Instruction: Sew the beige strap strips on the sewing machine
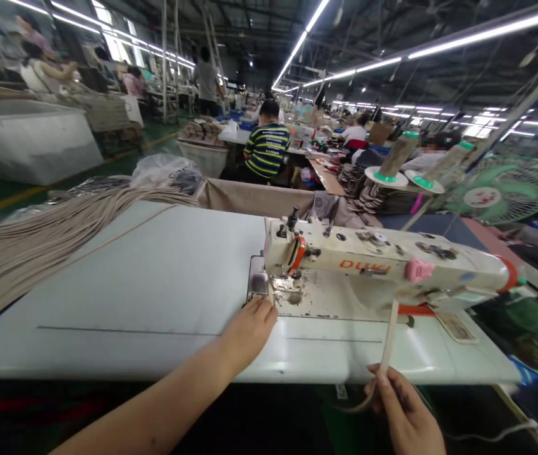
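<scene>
A white sewing machine [382, 262] stands on a pale work table [155, 297]. My left hand [248, 330] reaches forward, its fingertips at the metal plate under the needle [259, 284]; the fingers are bunched together, and what they hold, if anything, is hidden. My right hand [404, 411] sits below the table's front edge and pinches a narrow beige strip [389, 341] that runs up toward the machine body. A large bundle of beige strips [36, 243] lies draped over the table's left side.
Two thread cones [394, 158] stand on holders behind the machine, beside a green fan [506, 189]. Other people sit at benches farther back, one in a striped shirt [267, 148]. A white bin [26, 139] stands at the far left.
</scene>
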The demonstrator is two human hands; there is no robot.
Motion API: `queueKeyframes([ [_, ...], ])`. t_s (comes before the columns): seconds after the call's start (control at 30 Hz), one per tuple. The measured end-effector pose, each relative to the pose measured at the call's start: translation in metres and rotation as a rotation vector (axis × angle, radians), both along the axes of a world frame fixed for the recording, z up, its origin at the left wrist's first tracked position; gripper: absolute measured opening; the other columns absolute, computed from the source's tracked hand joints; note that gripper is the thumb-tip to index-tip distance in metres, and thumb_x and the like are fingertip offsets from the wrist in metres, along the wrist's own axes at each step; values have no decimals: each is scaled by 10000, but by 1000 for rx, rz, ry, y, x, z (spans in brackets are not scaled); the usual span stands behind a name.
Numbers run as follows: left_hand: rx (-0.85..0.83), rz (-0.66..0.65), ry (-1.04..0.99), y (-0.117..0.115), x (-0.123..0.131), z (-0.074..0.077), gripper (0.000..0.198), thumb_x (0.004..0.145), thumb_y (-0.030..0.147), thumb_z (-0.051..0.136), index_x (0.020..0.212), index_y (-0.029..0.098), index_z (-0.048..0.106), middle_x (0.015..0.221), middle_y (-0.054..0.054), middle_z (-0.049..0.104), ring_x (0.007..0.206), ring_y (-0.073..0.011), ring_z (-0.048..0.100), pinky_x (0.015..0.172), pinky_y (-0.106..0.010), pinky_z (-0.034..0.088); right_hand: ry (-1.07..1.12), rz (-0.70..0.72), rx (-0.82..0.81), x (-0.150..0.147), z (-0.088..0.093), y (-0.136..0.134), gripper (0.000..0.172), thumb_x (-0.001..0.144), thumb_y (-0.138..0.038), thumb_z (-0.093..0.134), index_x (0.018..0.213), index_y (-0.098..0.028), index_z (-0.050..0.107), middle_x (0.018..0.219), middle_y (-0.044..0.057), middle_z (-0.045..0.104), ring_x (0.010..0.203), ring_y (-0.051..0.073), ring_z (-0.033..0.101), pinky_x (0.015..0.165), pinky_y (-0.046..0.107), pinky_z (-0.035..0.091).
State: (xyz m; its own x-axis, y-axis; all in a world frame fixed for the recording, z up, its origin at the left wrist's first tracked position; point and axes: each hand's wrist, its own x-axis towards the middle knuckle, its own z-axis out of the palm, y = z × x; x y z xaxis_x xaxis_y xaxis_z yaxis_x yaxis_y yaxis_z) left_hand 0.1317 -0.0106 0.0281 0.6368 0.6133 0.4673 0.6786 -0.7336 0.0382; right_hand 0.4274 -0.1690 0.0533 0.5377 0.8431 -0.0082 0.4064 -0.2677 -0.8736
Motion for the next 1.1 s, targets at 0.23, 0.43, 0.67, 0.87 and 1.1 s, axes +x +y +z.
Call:
queueKeyframes([
  [0.23, -54, 10, -13, 3, -4, -2, 375, 931, -28, 436, 1200, 112, 655, 1279, -135, 704, 1267, -247, 660, 1252, -434, 407, 23, 157, -36, -22, 6, 10, 687, 786, -831, 665, 1037, -203, 784, 714, 41, 730, 624, 204, 681, 635, 267, 596],
  [0.43, -209, 90, -196, 14, -3, -9, 312, 1011, 101, 465, 1258, 154, 649, 1351, -100, 707, 1438, -259, 540, 1298, -514, 312, 32, 234, -56, -19, -2, 10, 586, 819, -729, 714, 1080, -213, 810, 763, 45, 761, 687, 214, 718, 682, 246, 605],
  [0.67, -362, 146, -245, 24, -2, 0, 311, 984, 120, 539, 1270, 198, 636, 1448, -89, 661, 1502, -276, 467, 1291, -579, 281, -40, 293, -84, -18, -18, 9, 573, 866, -703, 670, 1126, -212, 807, 829, 56, 779, 788, 231, 749, 808, 248, 611],
  [0.87, -420, 132, -380, 28, -4, -5, 249, 991, 138, 515, 1162, 237, 666, 1394, -63, 692, 1474, -271, 496, 1267, -583, 331, -70, 358, -21, -42, -14, 15, 515, 910, -657, 648, 1134, -218, 796, 889, 58, 792, 795, 219, 750, 795, 231, 607],
  [1.1, -469, 147, -467, 71, -9, -18, 385, 885, 147, 611, 1265, 189, 654, 1406, -140, 655, 1418, -287, 533, 1239, -533, 402, -158, 489, 9, -88, -12, 35, 530, 1005, -580, 524, 1340, -210, 702, 978, 101, 801, 866, 246, 765, 795, 282, 616],
])
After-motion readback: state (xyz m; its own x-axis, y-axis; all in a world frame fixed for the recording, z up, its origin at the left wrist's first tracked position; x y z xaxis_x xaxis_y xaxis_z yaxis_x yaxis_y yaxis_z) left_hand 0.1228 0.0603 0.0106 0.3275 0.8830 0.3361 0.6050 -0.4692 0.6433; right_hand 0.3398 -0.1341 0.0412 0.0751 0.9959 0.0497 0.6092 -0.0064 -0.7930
